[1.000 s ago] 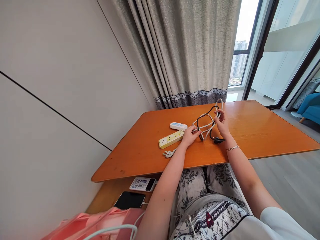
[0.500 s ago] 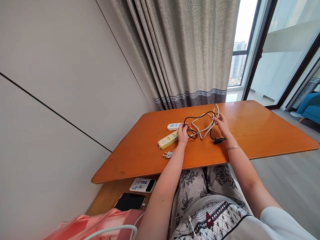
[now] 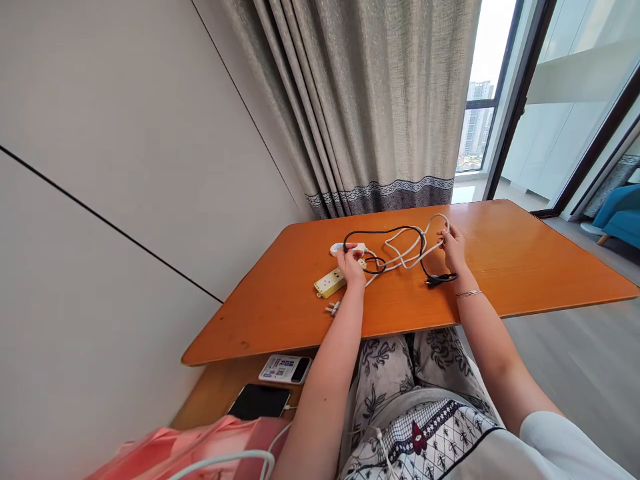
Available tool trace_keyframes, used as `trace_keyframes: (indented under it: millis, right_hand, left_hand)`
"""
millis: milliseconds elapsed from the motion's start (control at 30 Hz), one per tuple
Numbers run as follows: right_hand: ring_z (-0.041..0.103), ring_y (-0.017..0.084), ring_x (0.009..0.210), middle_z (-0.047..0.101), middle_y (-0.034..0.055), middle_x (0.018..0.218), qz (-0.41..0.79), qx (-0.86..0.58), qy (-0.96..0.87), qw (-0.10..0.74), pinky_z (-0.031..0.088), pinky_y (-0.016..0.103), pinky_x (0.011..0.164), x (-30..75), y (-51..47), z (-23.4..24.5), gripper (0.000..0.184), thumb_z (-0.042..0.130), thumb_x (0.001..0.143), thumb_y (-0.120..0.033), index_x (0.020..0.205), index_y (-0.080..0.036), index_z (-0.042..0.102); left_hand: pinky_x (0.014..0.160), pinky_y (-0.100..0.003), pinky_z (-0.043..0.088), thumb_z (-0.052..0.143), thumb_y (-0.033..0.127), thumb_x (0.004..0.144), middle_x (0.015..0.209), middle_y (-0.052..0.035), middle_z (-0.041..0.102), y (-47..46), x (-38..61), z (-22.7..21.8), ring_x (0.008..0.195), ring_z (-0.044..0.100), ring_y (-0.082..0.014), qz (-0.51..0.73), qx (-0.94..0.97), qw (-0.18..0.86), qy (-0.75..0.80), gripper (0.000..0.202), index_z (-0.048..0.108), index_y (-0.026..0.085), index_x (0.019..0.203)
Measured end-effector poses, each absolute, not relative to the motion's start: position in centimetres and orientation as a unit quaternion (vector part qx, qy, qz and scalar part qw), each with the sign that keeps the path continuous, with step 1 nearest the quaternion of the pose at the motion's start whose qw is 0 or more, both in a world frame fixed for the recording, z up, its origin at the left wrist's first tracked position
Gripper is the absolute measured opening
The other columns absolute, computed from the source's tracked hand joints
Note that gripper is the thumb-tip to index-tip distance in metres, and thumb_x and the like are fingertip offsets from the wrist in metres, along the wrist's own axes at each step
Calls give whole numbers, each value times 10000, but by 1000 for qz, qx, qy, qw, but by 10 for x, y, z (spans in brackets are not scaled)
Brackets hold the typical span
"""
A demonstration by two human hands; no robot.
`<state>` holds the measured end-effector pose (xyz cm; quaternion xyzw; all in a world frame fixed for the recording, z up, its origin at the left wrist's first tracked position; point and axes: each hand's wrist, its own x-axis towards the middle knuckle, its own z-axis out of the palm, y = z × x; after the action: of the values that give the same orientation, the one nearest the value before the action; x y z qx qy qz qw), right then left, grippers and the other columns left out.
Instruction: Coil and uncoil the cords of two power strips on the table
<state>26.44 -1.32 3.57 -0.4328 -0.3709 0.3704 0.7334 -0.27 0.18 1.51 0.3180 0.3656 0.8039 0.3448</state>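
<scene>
My left hand [image 3: 353,267] is farther left than it was a moment ago, and the black cord [image 3: 385,232] comes along with it, so its top bend now reaches out wide over the table [image 3: 525,260]. My left thumb and fingers are pinching that black cord, right above the white power strip [image 3: 336,249] and the yellow power strip [image 3: 330,283]. My right hand [image 3: 453,248] has gone a bit to the right, and its fingers are pinching the white cord [image 3: 440,215] at its big loop. The black cord now hangs apart from my right fingers, down to the black plug [image 3: 437,281] near my right wrist. I think this means the two cords are less bunched up, but they aren't free of each other. They cross in the middle, and a small black ring sits by the white cord, just right of my left hand. I can't tell if it goes around.
</scene>
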Motion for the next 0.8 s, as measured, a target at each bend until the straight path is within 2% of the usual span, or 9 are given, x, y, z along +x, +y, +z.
trace_keyframes:
  millis: [67,133,200,267,367,500,667,733,800]
  right_hand:
    - [528,99,561,648,-22,745,383,-437,-379,720,377,222,502,263,-15,37,341,647,713,-354,1017,-202,628]
    - [523,99,561,637,-27,723,387,-440,-391,710,377,223,505,260,-16,37,340,650,709,-363,1004,-194,632]
    - [505,96,551,624,-37,698,388,-438,-398,706,371,224,501,256,-18,38,365,657,705,-372,1022,-193,634]
    - [481,93,528,611,-50,667,396,-431,-403,703,359,225,486,253,-19,39,384,669,696,-381,1032,-198,639]
    - [454,90,505,593,-59,629,409,-416,-415,698,337,226,468,248,-22,41,376,685,682,-397,1004,-204,654]
    - [449,90,497,580,-60,600,427,-388,-420,701,318,228,468,245,-25,44,385,692,662,-394,991,-197,673]
    - [425,90,472,568,-63,584,433,-379,-412,707,291,235,464,247,-26,45,436,668,672,-384,1065,-198,695]
    - [414,89,462,564,-64,571,439,-375,-413,704,287,237,463,247,-26,45,446,662,668,-372,1075,-193,699]
    - [409,91,460,559,-64,552,446,-369,-419,700,290,239,465,245,-25,45,440,658,655,-356,1058,-185,699]
  left_hand:
    - [731,-278,511,557,203,802,911,-28,648,-4,6,12,704,623,-130,756,398,324,406,89,555,209,890]
    - [866,-341,518,601,197,786,1060,-80,652,-11,14,11,913,655,-191,702,485,251,458,234,565,210,1017]
    - [1017,-411,463,640,190,771,1232,-143,607,-20,19,14,1161,593,-257,667,551,139,481,383,556,199,1145]
    - [1108,-463,387,636,183,795,1335,-172,566,-30,24,20,1294,510,-293,628,621,42,466,422,569,188,1211]
    - [1121,-521,345,561,124,851,1314,-134,628,-44,37,35,1286,523,-300,523,747,-23,410,304,673,228,1114]
    - [1125,-579,300,564,72,848,1319,-72,667,-55,62,52,1327,499,-299,374,873,-30,312,324,748,292,1000]
    - [1067,-496,431,578,49,821,1365,-91,628,-44,73,58,1231,565,-270,313,918,24,241,420,739,287,1128]
    - [1030,-463,469,566,26,805,1393,-96,600,-39,72,59,1185,593,-268,286,929,39,233,436,748,277,1111]
    - [995,-445,491,601,63,806,1407,-97,582,-36,72,62,1152,610,-277,248,940,36,230,357,765,266,1050]
